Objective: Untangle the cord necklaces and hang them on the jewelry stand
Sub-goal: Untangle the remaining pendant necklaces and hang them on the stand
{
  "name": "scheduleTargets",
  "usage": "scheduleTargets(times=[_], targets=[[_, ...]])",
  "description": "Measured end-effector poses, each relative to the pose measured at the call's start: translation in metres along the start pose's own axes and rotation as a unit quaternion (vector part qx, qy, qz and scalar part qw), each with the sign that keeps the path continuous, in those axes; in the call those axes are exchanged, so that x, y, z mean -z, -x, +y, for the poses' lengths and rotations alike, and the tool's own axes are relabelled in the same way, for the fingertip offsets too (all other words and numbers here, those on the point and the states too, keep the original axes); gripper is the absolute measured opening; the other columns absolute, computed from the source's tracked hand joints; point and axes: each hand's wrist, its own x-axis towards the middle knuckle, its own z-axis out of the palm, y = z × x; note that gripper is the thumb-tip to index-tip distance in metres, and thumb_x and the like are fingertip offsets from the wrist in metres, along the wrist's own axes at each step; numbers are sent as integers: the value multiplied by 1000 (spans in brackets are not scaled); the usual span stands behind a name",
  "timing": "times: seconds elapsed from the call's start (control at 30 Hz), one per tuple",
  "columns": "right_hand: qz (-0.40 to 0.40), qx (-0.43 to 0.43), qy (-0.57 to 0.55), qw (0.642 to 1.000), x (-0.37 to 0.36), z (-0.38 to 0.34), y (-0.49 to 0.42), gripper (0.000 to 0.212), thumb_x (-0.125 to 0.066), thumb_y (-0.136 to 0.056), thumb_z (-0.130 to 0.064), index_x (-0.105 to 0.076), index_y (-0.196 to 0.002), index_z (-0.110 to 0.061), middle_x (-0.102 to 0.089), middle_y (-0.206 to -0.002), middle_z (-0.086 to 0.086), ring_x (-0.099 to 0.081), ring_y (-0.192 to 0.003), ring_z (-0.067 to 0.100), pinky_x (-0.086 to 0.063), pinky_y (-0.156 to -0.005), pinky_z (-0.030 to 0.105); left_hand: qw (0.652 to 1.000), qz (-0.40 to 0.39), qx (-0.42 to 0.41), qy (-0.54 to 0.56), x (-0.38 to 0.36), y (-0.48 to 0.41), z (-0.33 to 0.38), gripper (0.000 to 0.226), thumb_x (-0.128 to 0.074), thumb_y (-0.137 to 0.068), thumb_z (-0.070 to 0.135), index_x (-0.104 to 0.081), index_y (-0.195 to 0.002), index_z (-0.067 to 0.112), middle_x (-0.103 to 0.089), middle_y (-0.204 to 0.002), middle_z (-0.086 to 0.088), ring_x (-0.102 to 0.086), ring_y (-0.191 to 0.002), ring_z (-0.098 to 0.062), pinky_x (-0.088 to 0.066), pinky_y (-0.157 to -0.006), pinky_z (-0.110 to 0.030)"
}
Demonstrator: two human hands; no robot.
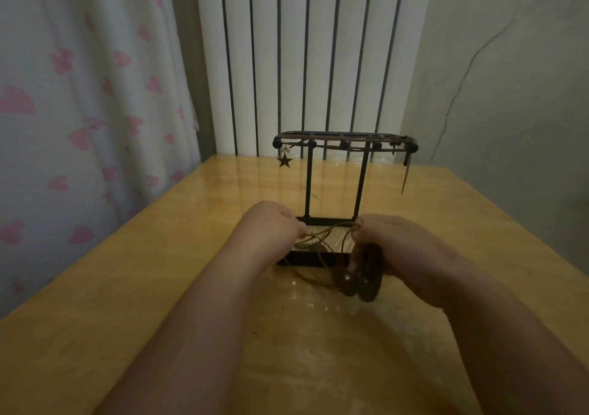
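1 stand point(333, 188), black, upright at mid-table point(127, 287): 2 posts, 1 top bar, 5 round knobs point(344, 144) visible along its front. 1 necklace point(357, 149) already on it, cord strung along the bar. A star pendant point(284, 161) with small pale shells above it hangs at the bar's left end, and a cord tail point(405, 175) hangs at the right end.

2 hands, both low in front of the stand's base, working the tangle.
- Left hand point(274, 223): fingers curled, pinching a cord at the fingertips.
- Right hand point(392, 242): curled around a bunch of cords. 2 dark oval pendants point(358, 282) hang just below it, side by side, at the table surface. Can't tell if they touch it.

Tangled cords point(325, 232): thin brown strands run between the two hands, with more looping down over the base toward the pendants. Strand count unreadable, too thin and overlapped. Can't tell how many necklaces are in the bundle. 2 pendants is all that's countable.

Background: 1 white ribbed radiator point(302, 48) behind the table, 1 curtain point(79, 96) with pink hearts on the left.
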Motion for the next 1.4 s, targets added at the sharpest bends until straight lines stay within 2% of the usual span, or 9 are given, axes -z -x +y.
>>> scheduleTargets(times=[0.23, 0.47, 0.63, 0.73, 0.87, 0.97, 1.1, 1.23, 1.4], targets=[[36, 6, -17, 999, 0, -5, 1, 30, -44, -97, -20, -70, -85, -10, -52, -63, 4, -46, -60, 19, -41, -62, 34, 991, -40, -129, 6, -5, 6, -1, 62, -54, -85, -3, -58, -129, 40, -49, -132, 12, -47, -123, -15, -52, -96, -37], [87, 63, -22, 994, -1, -10, 3, 30, -47, -98, -26, -64, -80, -9, -54, -70, 3, -47, -65, 19, -40, -60, 31, 966, -228, -113, 41, -10, 6, -9, 10, -72, -83, 27, -75, -91, 32, -73, -100, 9, -65, -102, -14, -49, -93, -39], [219, 64, -160, 960, 4, -11, 1, 25, -45, -96, -22, -57, -75, -16, -49, -63, 0, -44, -62, 18, -38, -59, 35, 983, -152, -77, 75, -3, -4, -10, 6, -69, -85, 18, -72, -80, 15, -73, -94, 0, -66, -99, -18, -51, -97, -47], [346, 53, -318, 881, 14, -9, 3, 23, -49, -92, -20, -55, -71, -20, -50, -62, -4, -44, -61, 13, -38, -61, 34, 985, -69, 0, 159, 10, -6, -6, 20, -55, -84, -4, -60, -67, 5, -66, -80, -13, -66, -96, -34, -51, -98, -51], [444, 22, -317, 838, 19, -8, 5, 23, -47, -92, -19, -53, -70, -20, -49, -65, -3, -43, -60, 10, -37, -57, 29, 919, 113, 117, 359, 19, -16, -14, 22, -49, -92, 13, -56, -71, 10, -60, -70, -7, -65, -87, -29, -49, -81, -43], [382, 14, -169, 909, 14, -7, 0, 22, -45, -94, -20, -56, -75, -14, -51, -75, 7, -45, -67, 18, -39, -56, 30, 875, 198, 134, 420, 23, -24, -24, 16, -52, -94, 21, -59, -81, 14, -54, -68, -3, -63, -75, -22, -50, -72, -37], [108, 2, 105, 989, 6, -10, 1, 22, -46, -98, -17, -59, -80, -10, -55, -81, 9, -51, -73, 22, -46, -65, 32, 888, 71, 31, 454, 18, -16, -19, 25, -49, -98, 26, -56, -76, 15, -41, -51, 3, -47, -55, -17, -46, -64, -36], [-120, -119, 191, 967, -2, 0, 0, 23, -54, -94, -29, -68, -88, -13, -62, -83, 2, -58, -77, 18, -48, -72, 27, 881, -56, -109, 456, 16, -3, -9, 33, -39, -103, 27, -55, -78, 13, -45, -56, 1, -51, -60, -19, -45, -67, -37], [-136, -160, 305, 929, -1, 4, -3, 29, -61, -87, -51, -70, -98, -26, -67, -100, -3, -61, -96, 15, -50, -92, 35, 946, -67, -165, 270, 15, 3, -6, 30, -40, -105, 25, -62, -89, 13, -49, -58, 4, -54, -59, -17, -45, -64, -33]])
